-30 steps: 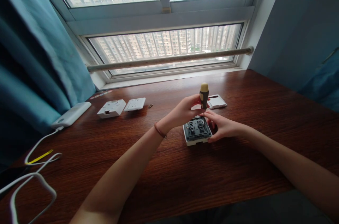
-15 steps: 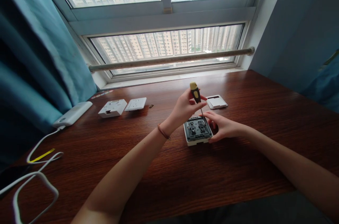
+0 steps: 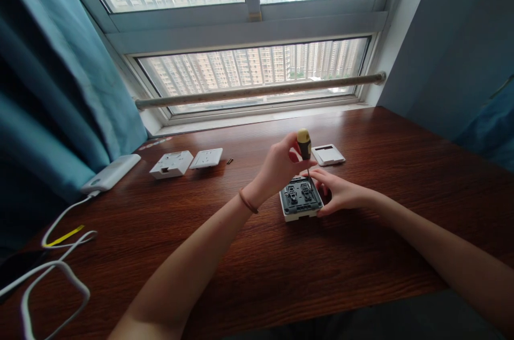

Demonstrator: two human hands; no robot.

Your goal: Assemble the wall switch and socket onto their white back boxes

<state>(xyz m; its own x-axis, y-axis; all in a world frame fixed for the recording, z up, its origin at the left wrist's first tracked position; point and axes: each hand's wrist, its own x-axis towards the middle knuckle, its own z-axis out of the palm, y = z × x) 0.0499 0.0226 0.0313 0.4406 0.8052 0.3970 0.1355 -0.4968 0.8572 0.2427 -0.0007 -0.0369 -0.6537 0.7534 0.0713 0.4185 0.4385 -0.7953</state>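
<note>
Two hands at work on a switch box on the big brown desk.

From far away I see the wide desk (image 3: 361,254) first. My left hand (image 3: 277,166) is closed tight around a screwdriver (image 3: 304,143) with a yellow and black handle. My right hand (image 3: 339,193) grips the right side of the switch box (image 3: 300,201) with bent fingers. The box lies flat with its dark inside up, just below the left hand and touching the right one. The screwdriver stands almost straight up, with its thin tip down at the far part of the box. A white plate (image 3: 328,155) lies just behind the hands. A tiny screw (image 3: 229,160) lies well off to the left.
</note>
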